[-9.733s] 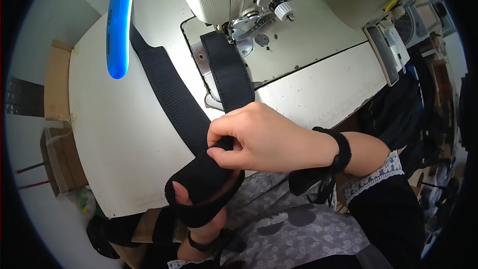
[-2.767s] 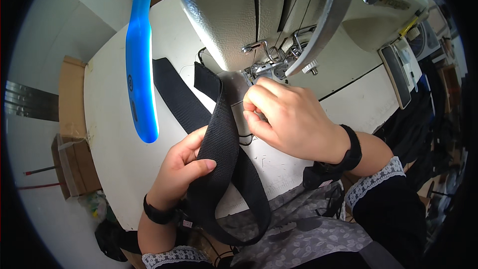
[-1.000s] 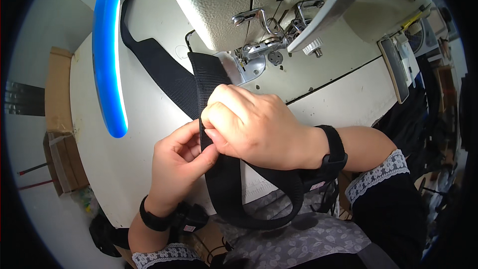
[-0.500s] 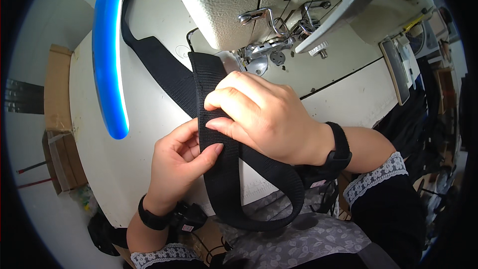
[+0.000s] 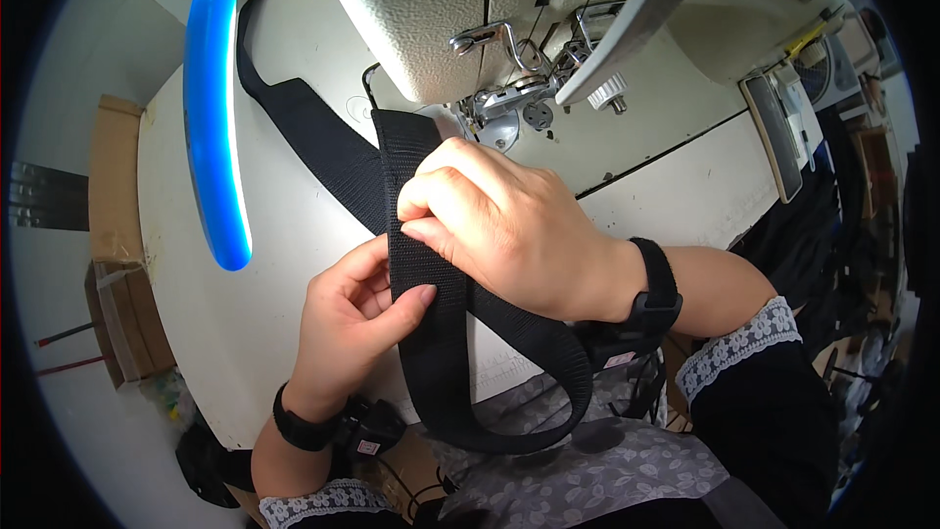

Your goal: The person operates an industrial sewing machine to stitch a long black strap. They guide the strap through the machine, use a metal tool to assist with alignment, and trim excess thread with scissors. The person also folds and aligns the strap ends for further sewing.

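A wide black webbing strap [image 5: 431,353] lies doubled over, its loop hanging at the table's front edge and its upper end just short of the sewing machine's presser foot [image 5: 494,108]. My left hand [image 5: 352,323] grips its left edge, thumb on top and fingers partly hidden underneath. Higher up, my right hand [image 5: 499,225] pinches the same piece with bent fingers, covering part of it. A further length of strap [image 5: 333,162] runs diagonally toward the back left.
The machine head [image 5: 411,10] overhangs the white table [image 5: 215,333]. A blue lit lamp [image 5: 211,137] stands at left, brown cardboard [image 5: 113,176] beyond it. A phone-like object [image 5: 769,137] lies at the right edge, beside dark fabric.
From a second ago, my right hand has shifted a little upward along the strap. Earlier it was off the strap, nearer the machine, while my left hand held it.
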A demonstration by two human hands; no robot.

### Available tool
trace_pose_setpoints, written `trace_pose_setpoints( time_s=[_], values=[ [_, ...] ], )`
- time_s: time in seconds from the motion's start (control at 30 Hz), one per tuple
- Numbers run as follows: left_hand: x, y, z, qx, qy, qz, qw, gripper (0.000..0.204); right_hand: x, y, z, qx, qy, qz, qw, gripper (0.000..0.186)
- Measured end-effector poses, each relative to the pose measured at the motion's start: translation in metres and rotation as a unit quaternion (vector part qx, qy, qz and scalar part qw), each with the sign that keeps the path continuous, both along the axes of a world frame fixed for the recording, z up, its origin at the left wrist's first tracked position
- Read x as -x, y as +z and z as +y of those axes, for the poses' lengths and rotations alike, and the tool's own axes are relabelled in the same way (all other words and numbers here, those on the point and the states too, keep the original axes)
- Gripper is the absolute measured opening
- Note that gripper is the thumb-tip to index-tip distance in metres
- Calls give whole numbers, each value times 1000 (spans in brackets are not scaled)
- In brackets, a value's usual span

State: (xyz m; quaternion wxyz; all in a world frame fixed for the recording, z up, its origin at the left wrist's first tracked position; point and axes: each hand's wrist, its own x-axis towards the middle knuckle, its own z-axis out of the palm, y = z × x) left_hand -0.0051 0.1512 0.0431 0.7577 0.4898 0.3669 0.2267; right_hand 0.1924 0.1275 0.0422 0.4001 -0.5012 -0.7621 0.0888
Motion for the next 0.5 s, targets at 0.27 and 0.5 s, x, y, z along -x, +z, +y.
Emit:
trace_pose_setpoints(
  time_s=[0.27, 0.5],
  values=[
    [-2, -1, 0, 1, -9, -6, 1000, 48, 5, -6, 2, 18, 21, -38, 999, 20],
    [0, 2, 2, 25, -16, -14, 999, 50, -10, 2, 2, 79, 34, 64, 994, 12]
  ],
)
